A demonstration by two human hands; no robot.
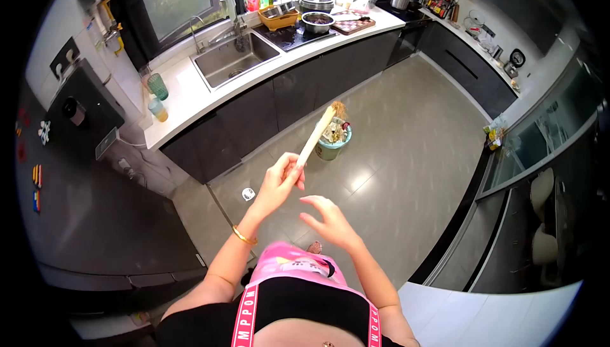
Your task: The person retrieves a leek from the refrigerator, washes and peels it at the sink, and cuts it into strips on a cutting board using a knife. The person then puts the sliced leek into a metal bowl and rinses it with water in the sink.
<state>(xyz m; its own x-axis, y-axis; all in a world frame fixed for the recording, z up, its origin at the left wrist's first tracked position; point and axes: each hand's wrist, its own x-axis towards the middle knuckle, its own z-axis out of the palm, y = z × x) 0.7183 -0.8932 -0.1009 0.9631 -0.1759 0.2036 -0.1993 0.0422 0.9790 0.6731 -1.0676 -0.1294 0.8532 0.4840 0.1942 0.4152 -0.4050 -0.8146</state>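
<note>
pale stalk [316, 136] in mid-air, out from the counter's [181, 113] front edge; left hand [277, 183] fingers curled round near end, right hand [330, 221] half open, empty; likely light, stiff, snappable; best gripped mid-length

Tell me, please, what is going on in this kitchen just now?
A person in a pink apron is holding a long, pale-yellow stalk with a brown, frayed tip in the left hand. The right hand is open below it and appears to hold nothing. Beyond the hands, a round, light-green bin full of scraps stands on the grey tiled floor.
</note>
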